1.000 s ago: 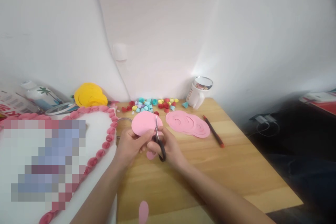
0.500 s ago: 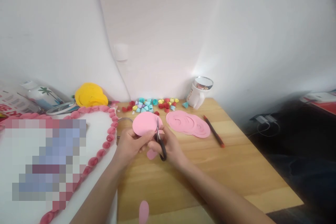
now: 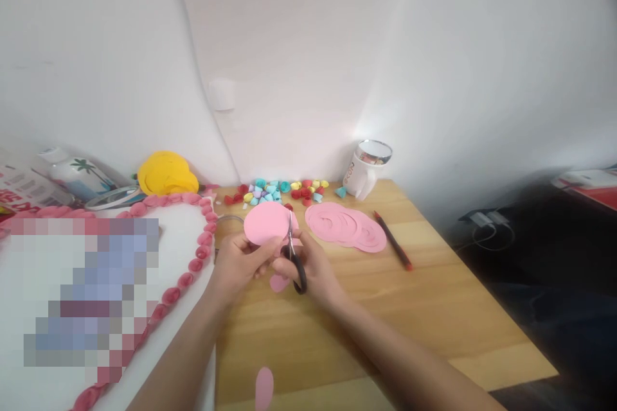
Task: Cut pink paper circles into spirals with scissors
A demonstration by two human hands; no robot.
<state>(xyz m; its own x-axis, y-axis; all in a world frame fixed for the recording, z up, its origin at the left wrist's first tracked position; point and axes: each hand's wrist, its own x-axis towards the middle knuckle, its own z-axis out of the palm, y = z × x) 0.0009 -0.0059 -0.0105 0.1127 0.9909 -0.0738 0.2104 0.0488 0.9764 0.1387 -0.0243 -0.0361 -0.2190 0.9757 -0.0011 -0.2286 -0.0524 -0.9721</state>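
Observation:
Pinched in my left hand [image 3: 243,264] is a pink paper circle [image 3: 266,223], held up above the wooden table [image 3: 409,327]. My right hand [image 3: 308,264] grips black-handled scissors [image 3: 299,273], fingers wrapped around the handles. The blades point away from me and lie across the circle's right edge. Below the hands, a small pink paper piece [image 3: 278,282] rests on the table. Another pink paper oval [image 3: 264,388] lies near the bottom edge. Right of my hands sit several overlapping pink paper circles [image 3: 332,223] marked with spirals.
A black and red pen [image 3: 394,241] lies right of the circles. A white mug [image 3: 367,170] stands by the wall, beside several small rolled paper flowers [image 3: 270,191]. On the left, a white board [image 3: 187,327] carries a pink flower border; yellow paper [image 3: 166,173] sits behind it.
My hands, the pink circle and the scissors have shifted very slightly. The scissor blades look a little differently angled at the circle's edge. Everything else stays in place.

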